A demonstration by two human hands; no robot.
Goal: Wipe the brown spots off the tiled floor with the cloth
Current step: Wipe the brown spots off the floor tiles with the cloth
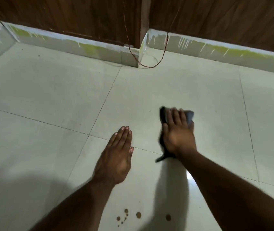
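Note:
My right hand (pixel 178 132) lies flat with straight fingers on a dark cloth (pixel 163 116), pressing it onto the pale tiled floor (pixel 49 97). The cloth shows beyond the fingertips and trails out under the wrist. My left hand (pixel 117 155) rests flat on the floor to the left of it, fingers together and holding nothing. Several brown spots (pixel 138 215) sit on the tile between my forearms at the bottom of the view, well behind both hands and apart from the cloth.
A white skirting (pixel 82 45) stained green runs along the foot of brown wooden panels (pixel 66 14) at the back. A thin reddish wire (pixel 149 66) hangs down and loops onto the floor by the corner. Small dark specks (pixel 38 56) dot the far tiles.

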